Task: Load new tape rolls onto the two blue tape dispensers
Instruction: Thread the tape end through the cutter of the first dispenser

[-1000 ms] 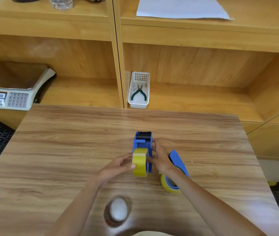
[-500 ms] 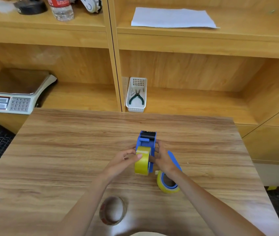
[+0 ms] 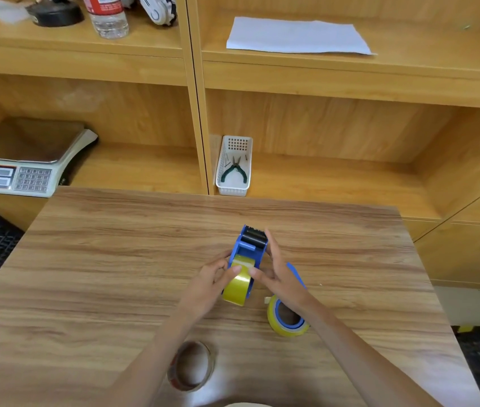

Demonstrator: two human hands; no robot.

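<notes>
A person's two bare hands work a yellow tape roll [image 3: 238, 284] seated in a blue tape dispenser [image 3: 248, 254] at the centre of a wooden counter [image 3: 115, 259]. The left hand [image 3: 211, 279] pinches the roll from its 9 o'clock side, thumb on the tape's face; the right hand [image 3: 277, 274] meets it from 3 o'clock, thumb pressed to the tape and the other fingers spread along the dispenser's side up toward its black roller [image 3: 253, 237]. By the look of it, the roll is mounted and the step in hand is finding the loose end; the next move calls for peeling that end free and drawing it toward 12 o'clock, over the roller to the cutter.

The second dispenser [image 3: 294, 277] lies at 4 o'clock, just beside the right wrist and partly hidden by it, with a yellow roll [image 3: 287, 318] already on its hub. A spent, nearly bare roll core [image 3: 192, 365] rests at 7 o'clock near the counter's front edge.

Open counter stretches wide at 9 and 12 o'clock; the right edge is nearer, at 3 o'clock. Beyond the far edge, shelves hold a white basket [image 3: 234, 171] of pliers [image 3: 234, 171], a weighing scale [image 3: 21, 168], a water bottle [image 3: 108, 16] and a paper sheet [image 3: 294, 36], all well apart from the work.
</notes>
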